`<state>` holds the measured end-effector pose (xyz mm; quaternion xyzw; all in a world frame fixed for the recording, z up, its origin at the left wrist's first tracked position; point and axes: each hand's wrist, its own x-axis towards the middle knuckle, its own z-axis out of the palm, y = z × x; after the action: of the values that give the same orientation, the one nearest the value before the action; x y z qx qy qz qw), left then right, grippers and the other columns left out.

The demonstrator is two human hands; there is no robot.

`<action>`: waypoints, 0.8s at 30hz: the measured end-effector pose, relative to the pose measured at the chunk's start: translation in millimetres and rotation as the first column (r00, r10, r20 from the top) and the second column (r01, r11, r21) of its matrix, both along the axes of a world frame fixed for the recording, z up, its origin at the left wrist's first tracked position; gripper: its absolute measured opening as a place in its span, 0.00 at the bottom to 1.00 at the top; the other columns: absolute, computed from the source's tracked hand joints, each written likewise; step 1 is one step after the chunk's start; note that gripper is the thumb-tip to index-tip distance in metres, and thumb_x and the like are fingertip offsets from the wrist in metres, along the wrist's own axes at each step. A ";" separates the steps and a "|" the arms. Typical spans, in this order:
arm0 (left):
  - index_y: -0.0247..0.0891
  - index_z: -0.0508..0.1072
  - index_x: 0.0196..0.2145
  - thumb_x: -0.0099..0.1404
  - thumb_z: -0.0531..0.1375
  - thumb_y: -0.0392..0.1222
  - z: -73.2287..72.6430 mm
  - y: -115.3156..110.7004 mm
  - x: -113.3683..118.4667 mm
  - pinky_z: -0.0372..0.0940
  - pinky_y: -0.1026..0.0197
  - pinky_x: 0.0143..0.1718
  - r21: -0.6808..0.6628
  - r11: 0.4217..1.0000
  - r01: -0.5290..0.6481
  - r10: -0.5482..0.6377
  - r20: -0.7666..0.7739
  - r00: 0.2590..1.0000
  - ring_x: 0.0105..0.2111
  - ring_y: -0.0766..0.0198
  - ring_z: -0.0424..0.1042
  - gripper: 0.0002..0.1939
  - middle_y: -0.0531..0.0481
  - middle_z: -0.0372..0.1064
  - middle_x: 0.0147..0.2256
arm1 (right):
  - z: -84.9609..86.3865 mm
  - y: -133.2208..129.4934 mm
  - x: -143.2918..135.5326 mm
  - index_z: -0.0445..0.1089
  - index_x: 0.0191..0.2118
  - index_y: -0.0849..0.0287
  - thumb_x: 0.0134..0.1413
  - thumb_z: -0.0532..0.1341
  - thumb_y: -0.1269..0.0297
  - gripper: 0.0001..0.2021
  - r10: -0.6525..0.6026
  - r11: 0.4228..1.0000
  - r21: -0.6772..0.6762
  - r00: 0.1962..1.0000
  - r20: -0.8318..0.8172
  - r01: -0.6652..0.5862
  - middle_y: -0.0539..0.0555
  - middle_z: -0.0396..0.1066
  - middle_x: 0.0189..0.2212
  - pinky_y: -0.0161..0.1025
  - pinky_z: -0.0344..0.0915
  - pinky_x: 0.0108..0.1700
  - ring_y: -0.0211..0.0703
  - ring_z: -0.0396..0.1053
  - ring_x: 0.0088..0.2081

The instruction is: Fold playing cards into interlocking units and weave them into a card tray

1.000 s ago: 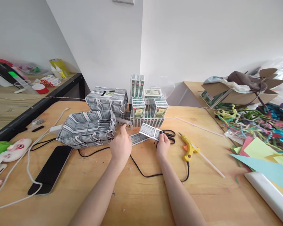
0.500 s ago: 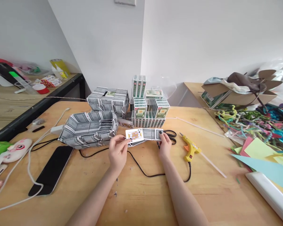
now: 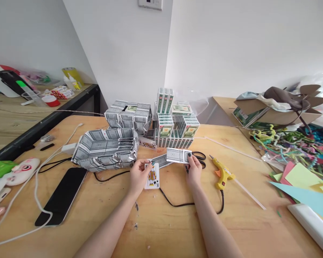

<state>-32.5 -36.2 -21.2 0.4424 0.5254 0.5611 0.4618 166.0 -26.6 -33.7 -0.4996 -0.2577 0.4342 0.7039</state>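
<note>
My left hand (image 3: 139, 176) pinches a king playing card (image 3: 152, 178), face up and upright, low over the table. To its right, my right hand (image 3: 194, 171) grips the right end of a strip of joined cards (image 3: 174, 155) with patterned backs showing. Beneath and between the hands lies another card strip (image 3: 161, 161). An open tray made of folded cards (image 3: 97, 148) is left of my left hand, with a second card structure (image 3: 129, 114) behind it. Boxed card decks (image 3: 174, 130) are stacked beyond my hands. A face card (image 3: 148, 143) leans near them.
A yellow glue gun (image 3: 223, 173) and black scissors (image 3: 199, 157) lie right of my right hand. A black cord crosses the table before me. At left are a phone (image 3: 61, 197) and white cables; at right, coloured paper (image 3: 301, 179) and pipe cleaners (image 3: 290, 143).
The king card has turned from sideways to upright and moved down, away from the strip in my right hand. The view has shifted slightly left.
</note>
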 end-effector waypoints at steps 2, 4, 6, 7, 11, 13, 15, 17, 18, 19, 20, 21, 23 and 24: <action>0.35 0.66 0.40 0.51 0.61 0.40 -0.5 1.3 0.9 0.65 0.64 0.30 0.005 0.998 0.070 -0.070 0.022 0.997 0.28 0.66 0.69 0.17 0.51 0.68 0.29 | 0.2 -0.8 -0.3 0.63 0.25 0.59 0.42 0.62 0.53 0.14 0.007 1.000 0.002 1.000 0.003 -0.007 0.42 0.51 0.16 0.29 0.42 0.17 0.27 0.43 0.16; 0.36 0.66 0.43 0.54 0.59 0.41 -2.2 1.5 0.4 0.65 0.64 0.32 0.026 0.994 0.102 -0.102 -0.024 0.995 0.29 0.66 0.69 0.17 0.50 0.68 0.31 | 1.1 -1.8 -1.0 0.63 0.25 0.59 0.43 0.62 0.54 0.13 0.009 1.000 0.006 1.000 0.001 -0.009 0.42 0.51 0.17 0.28 0.42 0.16 0.27 0.44 0.16; 0.36 0.68 0.39 0.57 0.56 0.43 -5.2 1.9 -1.4 0.64 0.64 0.31 0.044 0.996 0.072 -0.066 -0.135 0.989 0.29 0.66 0.68 0.12 0.48 0.68 0.32 | 2.4 -3.0 -1.8 0.63 0.26 0.59 0.43 0.62 0.55 0.13 0.015 1.000 0.010 1.000 -0.004 -0.015 0.42 0.52 0.17 0.28 0.43 0.16 0.26 0.44 0.15; 0.36 0.68 0.36 0.59 0.55 0.43 -6.7 2.4 -2.5 0.63 0.64 0.31 0.056 0.998 0.043 -0.032 -0.192 0.981 0.29 0.66 0.68 0.11 0.48 0.68 0.31 | 3.2 -3.7 -2.2 0.63 0.26 0.59 0.43 0.62 0.55 0.12 0.024 1.000 0.014 1.000 -0.006 -0.024 0.42 0.52 0.16 0.27 0.43 0.15 0.26 0.45 0.15; 0.36 0.67 0.33 0.60 0.54 0.44 -9.3 4.6 -3.0 0.62 0.64 0.31 0.115 0.993 -0.011 0.041 -0.264 0.964 0.29 0.66 0.67 0.08 0.50 0.66 0.29 | 7.3 -6.9 -2.8 0.62 0.28 0.58 0.45 0.61 0.57 0.10 0.121 0.992 0.039 0.993 -0.018 -0.120 0.43 0.57 0.15 0.27 0.43 0.14 0.27 0.48 0.14; 0.36 0.67 0.34 0.59 0.55 0.43 -8.3 4.9 -0.6 0.63 0.65 0.30 0.126 0.992 0.025 0.002 -0.203 0.979 0.28 0.67 0.67 0.08 0.50 0.66 0.30 | 9.6 -8.7 -2.7 0.61 0.30 0.57 0.46 0.60 0.58 0.09 0.175 0.983 0.054 0.984 -0.022 -0.173 0.44 0.60 0.16 0.27 0.44 0.14 0.27 0.50 0.13; 0.36 0.68 0.39 0.58 0.56 0.43 -7.3 5.0 1.9 0.64 0.66 0.28 0.131 0.989 0.068 -0.050 -0.136 0.990 0.27 0.67 0.68 0.12 0.49 0.66 0.31 | 11.8 -10.4 -2.4 0.61 0.31 0.57 0.46 0.60 0.60 0.09 0.211 0.975 0.068 0.977 -0.026 -0.209 0.44 0.62 0.17 0.27 0.46 0.14 0.28 0.51 0.13; 0.37 0.67 0.43 0.58 0.56 0.43 -6.7 6.0 3.0 0.64 0.67 0.24 0.125 0.986 0.108 -0.097 -0.092 0.991 0.25 0.69 0.67 0.16 0.48 0.66 0.33 | 13.6 -11.8 -1.7 0.61 0.32 0.56 0.45 0.61 0.61 0.09 0.237 0.969 0.073 0.971 -0.028 -0.235 0.45 0.63 0.18 0.27 0.47 0.14 0.29 0.53 0.14; 0.37 0.67 0.45 0.57 0.56 0.43 -6.5 7.0 3.0 0.63 0.68 0.21 0.118 0.985 0.126 -0.117 -0.077 0.990 0.24 0.70 0.66 0.17 0.47 0.66 0.34 | 14.1 -12.4 -1.1 0.62 0.33 0.56 0.44 0.61 0.61 0.09 0.248 0.967 0.065 0.968 -0.024 -0.246 0.45 0.63 0.18 0.27 0.46 0.14 0.29 0.55 0.15; 0.37 0.67 0.45 0.58 0.56 0.43 -6.2 8.3 2.6 0.62 0.68 0.19 0.107 0.984 0.144 -0.139 -0.061 0.988 0.23 0.71 0.65 0.17 0.47 0.66 0.34 | 14.4 -12.8 -0.4 0.63 0.33 0.57 0.43 0.61 0.61 0.10 0.252 0.967 0.047 0.967 -0.017 -0.251 0.45 0.63 0.19 0.27 0.46 0.14 0.29 0.55 0.15; 0.36 0.67 0.45 0.58 0.56 0.42 -5.9 9.7 2.2 0.62 0.69 0.18 0.093 0.982 0.162 -0.158 -0.041 0.987 0.22 0.71 0.64 0.17 0.46 0.65 0.35 | 14.4 -13.1 0.5 0.64 0.34 0.57 0.42 0.61 0.61 0.11 0.248 0.969 0.024 0.969 -0.008 -0.248 0.45 0.62 0.19 0.27 0.45 0.14 0.29 0.55 0.15; 0.36 0.67 0.45 0.58 0.55 0.42 -5.5 11.1 1.7 0.62 0.69 0.17 0.078 0.982 0.174 -0.173 -0.017 0.985 0.22 0.71 0.64 0.17 0.46 0.65 0.35 | 14.1 -13.2 1.5 0.65 0.34 0.57 0.42 0.61 0.61 0.11 0.234 0.972 -0.003 0.972 0.002 -0.234 0.45 0.61 0.19 0.27 0.44 0.13 0.29 0.54 0.15; 0.36 0.65 0.43 0.57 0.56 0.41 -4.6 13.2 1.7 0.64 0.68 0.18 0.044 0.985 0.165 -0.168 0.056 0.984 0.25 0.68 0.66 0.16 0.46 0.65 0.35 | 12.8 -12.9 3.4 0.66 0.32 0.58 0.41 0.62 0.59 0.11 0.181 0.983 -0.042 0.983 0.023 -0.179 0.44 0.58 0.18 0.28 0.44 0.13 0.28 0.50 0.14; 0.36 0.63 0.43 0.56 0.56 0.41 -4.3 13.8 2.2 0.65 0.67 0.18 0.026 0.988 0.152 -0.153 0.101 0.983 0.27 0.67 0.67 0.15 0.46 0.65 0.36 | 12.0 -12.6 4.2 0.66 0.32 0.58 0.40 0.62 0.59 0.11 0.147 0.988 -0.051 0.989 0.035 -0.145 0.44 0.57 0.18 0.28 0.44 0.14 0.28 0.49 0.15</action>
<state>-30.3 -22.4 -25.5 0.4561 0.4602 0.5511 0.5258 170.3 -39.2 -21.6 -0.5044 -0.2966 0.4810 0.6529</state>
